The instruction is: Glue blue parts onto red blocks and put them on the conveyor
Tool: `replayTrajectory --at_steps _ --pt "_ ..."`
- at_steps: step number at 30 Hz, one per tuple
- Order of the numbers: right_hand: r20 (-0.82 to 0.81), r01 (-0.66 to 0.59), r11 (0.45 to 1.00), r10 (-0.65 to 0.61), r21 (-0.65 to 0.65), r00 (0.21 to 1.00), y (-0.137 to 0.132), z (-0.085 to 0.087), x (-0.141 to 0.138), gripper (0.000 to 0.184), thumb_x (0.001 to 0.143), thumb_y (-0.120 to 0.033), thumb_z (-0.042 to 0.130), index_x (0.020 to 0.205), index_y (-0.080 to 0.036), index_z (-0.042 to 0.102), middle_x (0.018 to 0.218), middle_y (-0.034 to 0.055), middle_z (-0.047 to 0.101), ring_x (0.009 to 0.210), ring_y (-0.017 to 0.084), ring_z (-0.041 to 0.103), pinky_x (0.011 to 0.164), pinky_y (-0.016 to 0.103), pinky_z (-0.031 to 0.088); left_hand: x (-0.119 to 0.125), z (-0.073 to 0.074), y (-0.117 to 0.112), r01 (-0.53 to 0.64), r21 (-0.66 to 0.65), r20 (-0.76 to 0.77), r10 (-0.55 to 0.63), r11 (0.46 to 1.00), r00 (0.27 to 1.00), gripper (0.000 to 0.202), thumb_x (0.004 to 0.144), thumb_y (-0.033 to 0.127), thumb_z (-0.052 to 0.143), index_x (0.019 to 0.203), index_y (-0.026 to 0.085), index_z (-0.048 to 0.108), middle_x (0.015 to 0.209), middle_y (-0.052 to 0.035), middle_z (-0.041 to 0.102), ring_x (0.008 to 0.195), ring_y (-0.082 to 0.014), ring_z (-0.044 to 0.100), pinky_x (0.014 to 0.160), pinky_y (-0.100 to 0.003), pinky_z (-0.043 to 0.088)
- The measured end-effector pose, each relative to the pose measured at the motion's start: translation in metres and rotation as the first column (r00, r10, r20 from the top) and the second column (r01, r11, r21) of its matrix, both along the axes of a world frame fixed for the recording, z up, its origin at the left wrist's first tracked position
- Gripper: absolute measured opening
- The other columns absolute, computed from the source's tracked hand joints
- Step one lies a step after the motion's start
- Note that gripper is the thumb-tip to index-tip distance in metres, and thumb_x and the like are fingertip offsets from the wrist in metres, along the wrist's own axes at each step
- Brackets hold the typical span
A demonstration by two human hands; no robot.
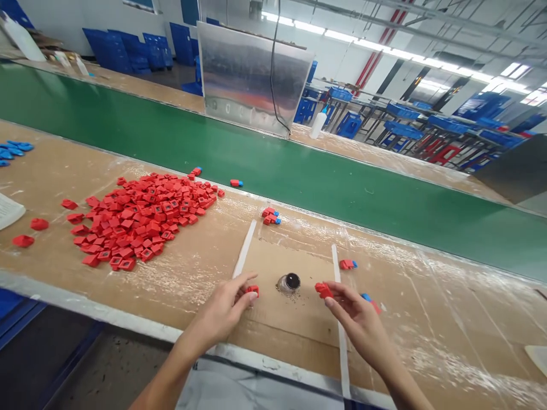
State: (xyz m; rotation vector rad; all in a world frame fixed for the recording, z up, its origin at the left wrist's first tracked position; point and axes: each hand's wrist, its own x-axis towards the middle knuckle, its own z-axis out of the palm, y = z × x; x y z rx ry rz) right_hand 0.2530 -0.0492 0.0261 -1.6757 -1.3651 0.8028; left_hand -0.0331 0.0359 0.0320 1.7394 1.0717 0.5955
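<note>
My left hand pinches a small red plastic piece with a dark hollow end, just left of a little clear jar with a dark round mouth. On the jar's other side, my right hand grips another red plastic part between thumb and fingers. Close behind the right hand lies a red piece with a blue tip. A second blue-tipped piece is partly hidden by that hand. Dark specks are scattered around the jar.
A large heap of red pieces covers the left of the cardboard-topped table. Blue parts lie at far left. Beyond runs a green conveyor belt carrying a blue-tipped piece. A metal panel and a white bottle stand behind it.
</note>
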Motion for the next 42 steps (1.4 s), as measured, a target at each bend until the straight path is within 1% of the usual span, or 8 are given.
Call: replayTrajectory --at_steps 4,9,15,20,24,30,34,42 --pt "0.096 -0.008 0.999 0.004 0.043 0.995 0.001 0.003 -0.013 0.032 0.093 -0.046 0.056 0.111 -0.020 0.062 0.105 0.0099 0.069 0.088 0.024 0.066 0.073 0.036 0.055 0.031 -0.004 -0.014 -0.010 0.085 0.091 0.002 0.996 0.996 0.027 0.096 0.032 0.043 0.106 0.022 0.067 0.091 -0.0054 0.068 0.082 -0.0203 0.060 0.075 -0.029 0.044" --pt "0.309 -0.085 0.987 0.040 0.134 0.950 0.010 0.011 -0.022 0.024 0.096 -0.039 0.052 0.108 -0.021 0.062 0.095 0.0070 0.065 0.068 0.018 0.058 0.065 0.033 0.050 0.046 -0.010 -0.026 -0.055 -0.038 0.163 0.060 0.998 0.985 0.017 0.091 0.037 0.054 0.092 0.021 0.061 0.072 0.0006 0.058 0.066 -0.0159 0.052 0.061 -0.025 0.038" --pt "0.440 -0.178 0.972 0.095 0.150 0.893 0.014 0.013 -0.026 0.021 0.098 -0.033 0.050 0.114 -0.023 0.059 0.100 0.0066 0.062 0.075 0.019 0.058 0.067 0.032 0.049 0.041 -0.018 -0.032 -0.035 -0.076 0.210 0.051 0.996 0.976 0.019 0.091 0.035 0.052 0.099 0.021 0.063 0.063 0.0045 0.044 0.060 -0.0133 0.041 0.056 -0.023 0.031" --pt "0.478 -0.227 0.959 0.123 0.167 0.870 0.016 0.012 -0.027 0.021 0.098 -0.031 0.050 0.115 -0.023 0.059 0.101 0.0067 0.063 0.078 0.020 0.059 0.069 0.032 0.049 0.037 -0.024 -0.031 -0.024 -0.141 0.249 0.059 0.990 0.967 0.029 0.092 0.038 0.053 0.112 0.020 0.063 0.068 0.0030 0.049 0.063 -0.0132 0.044 0.058 -0.023 0.034" --pt "0.490 -0.244 0.954 0.131 0.174 0.862 0.019 0.012 -0.028 0.021 0.098 -0.031 0.051 0.114 -0.022 0.060 0.100 0.0071 0.063 0.080 0.020 0.061 0.071 0.033 0.051 0.036 -0.029 -0.030 -0.015 -0.223 0.344 0.093 0.975 0.934 0.032 0.091 0.033 0.055 0.121 0.020 0.059 0.079 0.0001 0.056 0.072 -0.0144 0.051 0.066 -0.024 0.042" --pt "0.506 -0.259 0.952 0.144 0.165 0.850 0.020 0.013 -0.027 0.022 0.099 -0.032 0.048 0.113 -0.022 0.062 0.100 0.0082 0.064 0.081 0.020 0.063 0.071 0.033 0.052 0.036 -0.030 -0.031 0.010 -0.298 0.401 0.116 0.955 0.909 0.027 0.091 0.032 0.057 0.115 0.020 0.060 0.080 0.0010 0.054 0.074 -0.0137 0.052 0.069 -0.024 0.044" --pt "0.520 -0.279 0.945 0.153 0.173 0.840 0.020 0.014 -0.027 0.021 0.099 -0.030 0.050 0.113 -0.021 0.062 0.099 0.0074 0.063 0.082 0.019 0.062 0.070 0.031 0.051 0.035 -0.025 -0.032 0.017 -0.285 0.393 0.101 0.958 0.914 0.020 0.091 0.030 0.057 0.107 0.019 0.061 0.078 0.0017 0.054 0.073 -0.0128 0.051 0.068 -0.023 0.042" --pt "0.550 -0.307 0.936 0.166 0.174 0.818 0.020 0.016 -0.026 0.020 0.098 -0.024 0.053 0.116 -0.021 0.062 0.099 0.0055 0.061 0.084 0.018 0.060 0.071 0.029 0.049 0.034 -0.024 -0.033 0.020 -0.281 0.378 0.091 0.959 0.921 0.018 0.089 0.029 0.059 0.104 0.018 0.062 0.078 0.0013 0.054 0.072 -0.0129 0.051 0.068 -0.023 0.042"
